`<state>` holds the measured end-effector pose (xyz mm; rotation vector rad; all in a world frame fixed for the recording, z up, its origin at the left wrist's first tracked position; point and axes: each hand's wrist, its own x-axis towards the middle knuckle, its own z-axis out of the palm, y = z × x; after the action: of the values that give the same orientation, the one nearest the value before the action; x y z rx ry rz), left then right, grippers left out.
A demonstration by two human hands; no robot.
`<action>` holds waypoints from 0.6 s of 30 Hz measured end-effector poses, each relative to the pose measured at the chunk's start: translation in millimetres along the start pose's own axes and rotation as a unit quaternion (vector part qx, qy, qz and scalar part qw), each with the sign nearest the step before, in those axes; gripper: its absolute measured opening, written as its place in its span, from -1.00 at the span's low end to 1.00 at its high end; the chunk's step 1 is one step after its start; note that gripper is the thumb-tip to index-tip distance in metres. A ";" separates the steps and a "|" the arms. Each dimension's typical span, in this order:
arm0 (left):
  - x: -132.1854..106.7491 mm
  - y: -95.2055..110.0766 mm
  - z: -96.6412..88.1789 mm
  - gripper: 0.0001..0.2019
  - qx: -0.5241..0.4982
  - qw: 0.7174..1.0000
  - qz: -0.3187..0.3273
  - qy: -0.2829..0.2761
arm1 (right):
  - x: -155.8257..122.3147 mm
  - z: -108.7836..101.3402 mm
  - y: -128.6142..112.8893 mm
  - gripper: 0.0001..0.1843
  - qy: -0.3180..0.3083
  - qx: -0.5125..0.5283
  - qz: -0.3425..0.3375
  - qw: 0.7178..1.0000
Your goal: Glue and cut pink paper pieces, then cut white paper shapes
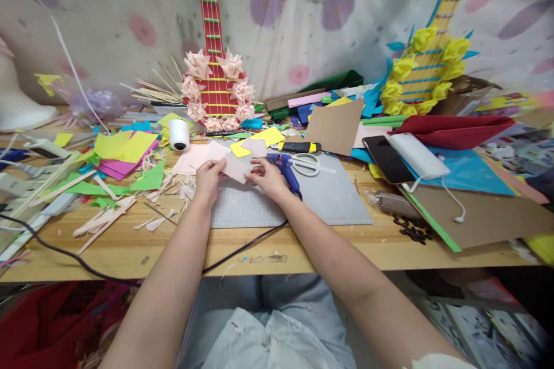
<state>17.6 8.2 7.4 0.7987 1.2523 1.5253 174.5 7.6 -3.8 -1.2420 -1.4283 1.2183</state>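
Note:
Between my two hands is a small pale pink piece of paper [236, 168], held above the grey cutting mat [341, 196]. My left hand [209, 177] pinches its left edge. At its right edge, the fingers of my right hand [266, 176] are closed on the paper too. Just right of that hand lies a blue glue gun [284, 170], partly covered by it. White-handled scissors [306, 165] rest beside the gun. Behind them is a yellow and black utility knife [298, 146]. More pale pink paper [197, 157] and yellow paper [270, 137] lie behind my hands.
A red paper guitar with pink flowers [212, 89] and a yellow one [422, 78] lean at the back. Paper scraps [125, 153] cover the left. A phone [387, 158], a white power bank [419, 154] and cardboard [489, 219] lie right. A black cable [246, 247] crosses the front.

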 end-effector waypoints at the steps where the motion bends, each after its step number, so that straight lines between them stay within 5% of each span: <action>1: -0.5 0.7 -0.2 -0.66 0.000 1.000 -0.010 -0.013 | -0.5 0.0 -0.8 -0.61 0.000 -0.005 0.002 1.000; 11: 1.0 2.9 0.2 -0.68 -0.005 0.999 -0.048 -0.023 | -2.0 -2.6 -2.2 -0.74 -0.001 -0.004 -0.010 1.000; 18: -0.8 0.8 -2.0 -0.68 0.023 0.999 0.000 -0.048 | -3.5 0.3 -4.9 -0.87 -0.008 0.039 0.026 0.999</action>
<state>15.9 6.9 7.8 0.8919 1.2200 1.4456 173.9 4.0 1.0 -1.2241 -1.3541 1.3102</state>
